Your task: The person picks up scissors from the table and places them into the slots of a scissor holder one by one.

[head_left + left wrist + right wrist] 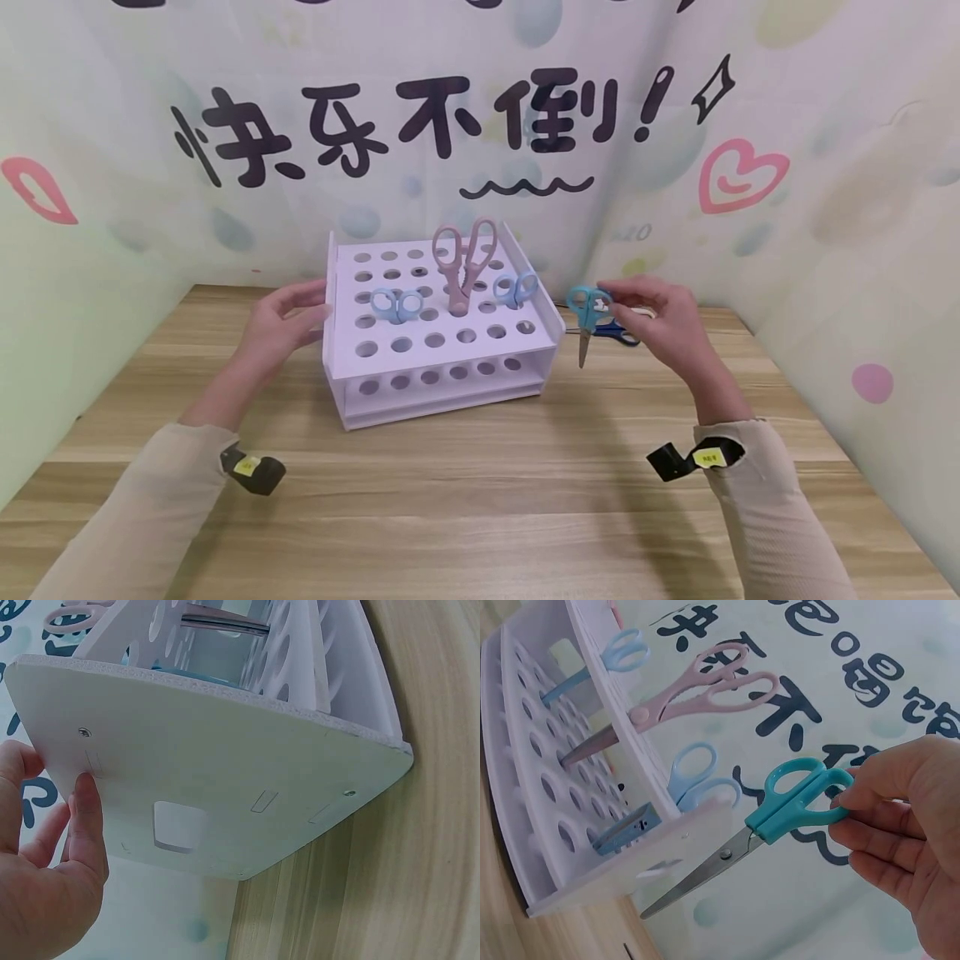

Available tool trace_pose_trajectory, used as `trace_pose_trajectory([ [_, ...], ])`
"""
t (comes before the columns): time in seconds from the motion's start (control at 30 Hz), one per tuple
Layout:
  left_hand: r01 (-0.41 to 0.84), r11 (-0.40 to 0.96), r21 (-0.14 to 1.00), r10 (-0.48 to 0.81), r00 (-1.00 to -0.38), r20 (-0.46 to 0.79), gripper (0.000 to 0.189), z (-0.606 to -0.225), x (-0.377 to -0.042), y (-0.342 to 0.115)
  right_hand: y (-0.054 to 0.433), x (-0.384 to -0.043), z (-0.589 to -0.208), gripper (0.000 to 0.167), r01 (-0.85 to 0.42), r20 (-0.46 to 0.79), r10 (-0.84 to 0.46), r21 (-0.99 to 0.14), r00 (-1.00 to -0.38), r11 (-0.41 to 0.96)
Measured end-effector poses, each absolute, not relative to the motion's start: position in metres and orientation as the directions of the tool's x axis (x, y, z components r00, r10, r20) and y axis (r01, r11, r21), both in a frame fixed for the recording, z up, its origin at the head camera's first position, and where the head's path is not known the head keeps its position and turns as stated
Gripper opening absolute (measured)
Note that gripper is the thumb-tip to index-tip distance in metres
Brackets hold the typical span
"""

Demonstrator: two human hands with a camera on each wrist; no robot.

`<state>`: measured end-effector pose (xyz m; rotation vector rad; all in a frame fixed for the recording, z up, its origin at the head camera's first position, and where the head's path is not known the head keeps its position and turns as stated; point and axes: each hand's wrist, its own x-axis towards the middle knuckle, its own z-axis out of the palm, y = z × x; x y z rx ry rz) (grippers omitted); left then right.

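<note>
Across the white rack (417, 358), handles up in its holes: pink scissors (459, 302), a pale-blue pair (398, 317), a second pale-blue pair (515, 292). Right of the rack, your right hand (660, 317) pinches teal scissors (776, 821) by one loop, blades down; dark-blue scissors (618, 333) lie on the wood-grain table (450, 517). Left of it, your left hand (277, 321) touches its side wall, fingers loosely extended. Behind: lettered wall cloth (645, 200).

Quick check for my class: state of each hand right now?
Left hand: open, touching the side of the white rack.
Right hand: closed, holding the teal scissors.
</note>
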<state>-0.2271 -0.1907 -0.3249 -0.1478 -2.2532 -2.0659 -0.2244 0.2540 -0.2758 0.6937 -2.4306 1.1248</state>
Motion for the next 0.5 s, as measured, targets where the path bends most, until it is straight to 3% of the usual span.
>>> trace_pose_trajectory([
  [0.5, 0.122, 0.08, 0.989, 0.011, -0.993, 0.121, 0.054, -0.324, -0.227, -0.19, 0.231, -0.213, -0.258, 0.024, -0.671, 0.587, -0.347, -0.524, -0.731, 0.525],
])
